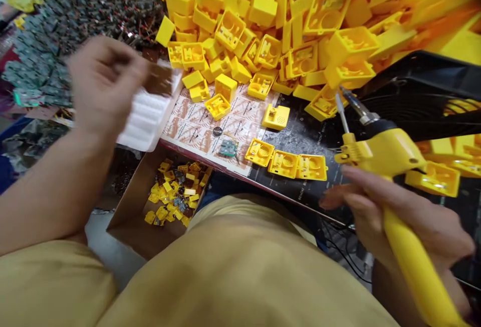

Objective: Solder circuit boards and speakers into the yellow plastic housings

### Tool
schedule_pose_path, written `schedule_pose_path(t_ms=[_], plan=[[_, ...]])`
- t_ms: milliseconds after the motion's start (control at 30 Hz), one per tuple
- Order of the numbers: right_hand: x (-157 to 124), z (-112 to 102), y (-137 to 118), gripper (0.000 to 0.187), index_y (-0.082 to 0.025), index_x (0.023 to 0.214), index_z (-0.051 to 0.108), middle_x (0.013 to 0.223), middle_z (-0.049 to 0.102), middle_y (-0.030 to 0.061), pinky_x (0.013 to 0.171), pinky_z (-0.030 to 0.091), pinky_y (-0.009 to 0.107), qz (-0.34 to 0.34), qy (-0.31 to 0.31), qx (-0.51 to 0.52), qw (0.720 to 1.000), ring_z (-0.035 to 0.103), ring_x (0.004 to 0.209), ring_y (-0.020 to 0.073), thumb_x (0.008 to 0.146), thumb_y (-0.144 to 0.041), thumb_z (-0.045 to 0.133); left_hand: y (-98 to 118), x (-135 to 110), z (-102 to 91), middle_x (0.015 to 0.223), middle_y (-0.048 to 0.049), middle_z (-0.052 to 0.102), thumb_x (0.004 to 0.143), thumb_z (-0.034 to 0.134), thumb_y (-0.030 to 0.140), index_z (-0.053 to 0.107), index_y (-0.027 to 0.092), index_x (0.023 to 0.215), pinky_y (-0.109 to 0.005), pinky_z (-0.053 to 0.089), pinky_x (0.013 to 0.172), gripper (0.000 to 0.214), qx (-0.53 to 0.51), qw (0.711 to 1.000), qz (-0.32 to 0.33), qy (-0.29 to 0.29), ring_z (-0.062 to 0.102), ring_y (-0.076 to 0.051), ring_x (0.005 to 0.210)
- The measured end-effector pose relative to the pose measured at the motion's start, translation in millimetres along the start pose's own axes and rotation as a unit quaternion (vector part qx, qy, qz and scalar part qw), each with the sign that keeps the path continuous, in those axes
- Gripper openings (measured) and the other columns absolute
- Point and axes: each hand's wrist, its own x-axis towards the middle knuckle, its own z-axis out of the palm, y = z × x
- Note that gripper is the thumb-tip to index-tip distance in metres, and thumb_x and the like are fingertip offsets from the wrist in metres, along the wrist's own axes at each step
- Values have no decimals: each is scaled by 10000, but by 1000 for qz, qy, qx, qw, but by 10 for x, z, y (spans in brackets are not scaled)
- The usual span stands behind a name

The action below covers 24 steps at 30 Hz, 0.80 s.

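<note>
Head view: hands well apart. Right hand (pixel 408 216) is closed round the handle of the yellow soldering gun (pixel 391 154), held at the right over the near part of the table (pixel 311 194). Left hand (pixel 105 84), blurred, is above the white foam tray (pixel 145 121), fingers bunched; cannot tell whether they grip anything. Risks (judged): tip, if hot, could mark the heaped yellow cases (pixel 263 6), since it appears close to them; contact cannot be told. A nudge to the heap might slide cases onto the green circuit board (pixel 228 147); a forearm sweep could tip that board off the table edge into the cardboard box (pixel 126 216). Orientation: gun's nozzle points up-left in view, away from the wearer; handle's long axis slants from lower right up-left to the body.
</note>
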Motion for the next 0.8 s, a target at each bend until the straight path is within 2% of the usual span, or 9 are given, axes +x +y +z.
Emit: schedule_pose_path(t_ms=[33, 100, 167, 233, 367, 500, 567, 733, 800], plan=[[51, 29, -31, 284, -262, 1151, 609, 714, 687, -41, 586, 520, 169, -40, -8, -3, 999, 652, 586, 104, 882, -174, 621, 213, -70, 132, 756, 61, 654, 863, 603, 391, 624, 240, 1031, -322, 542, 694, 227, -64, 995, -28, -74, 623, -112, 718], [144, 110, -99, 242, -270, 1046, 626, 806, 707, -43, 673, 534, 156, -111, -21, 1, 994, 680, 703, 101, 837, -158, 677, 619, -216, 418, 612, 52, 619, 878, 558, 326, 518, 217, 1204, -268, 505, 524, 346, -186, 948, -70, -248, 586, -99, 527], [212, 196, -158, 261, -279, 1043, 614, 880, 709, -38, 819, 550, 215, -153, -30, 8, 988, 688, 835, 130, 810, -234, 725, 929, -332, 679, 569, 44, 609, 900, 508, 304, 505, 189, 1222, -233, 465, 460, 342, -270, 877, -109, -381, 558, -88, 453], [247, 251, -185, 315, -278, 1080, 600, 906, 706, -30, 875, 550, 274, -175, -24, 8, 984, 684, 870, 150, 799, -252, 740, 1103, -396, 858, 621, 11, 655, 930, 448, 313, 502, 170, 1239, -233, 465, 449, 345, -342, 802, -157, -464, 568, -93, 434], [252, 233, -146, 303, -237, 1035, 593, 778, 678, -52, 666, 541, 178, -93, 69, 6, 993, 639, 642, 86, 789, -103, 710, 1122, -413, 908, 884, -113, 741, 993, 259, 393, 478, 151, 1326, -316, 545, 573, 466, -443, 696, -206, -526, 695, -171, 600], [226, 180, -98, 245, -206, 939, 582, 789, 654, -38, 551, 508, 158, 23, 152, 40, 987, 605, 594, 70, 768, -105, 725, 1054, -483, 817, 1184, -154, 682, 922, 509, 426, 475, 202, 1376, -351, 564, 815, 507, -518, 635, -186, -542, 718, -212, 908], [208, 177, -100, 233, -215, 913, 592, 784, 643, -43, 525, 495, 167, 64, 166, 72, 981, 599, 597, 72, 759, -107, 730, 1072, -549, 823, 1167, -138, 685, 857, 632, 433, 489, 215, 1379, -321, 551, 832, 583, -511, 659, -180, -522, 700, -201, 939], [172, 212, -166, 241, -204, 902, 588, 795, 634, -53, 532, 487, 166, 61, 151, 129, 978, 516, 518, 37, 744, -106, 741, 1241, -656, 972, 1003, -88, 702, 876, 623, 420, 699, 180, 1155, -268, 510, 843, 376, -419, 843, -87, -326, 644, -158, 919], [163, 245, -206, 249, -197, 896, 578, 778, 625, -60, 531, 483, 159, 48, 157, 119, 979, 479, 486, 25, 738, -107, 748, 1322, -686, 1052, 1000, -77, 701, 881, 627, 396, 754, 197, 1034, -262, 500, 879, 281, -440, 858, -68, -255, 633, -155, 964]])
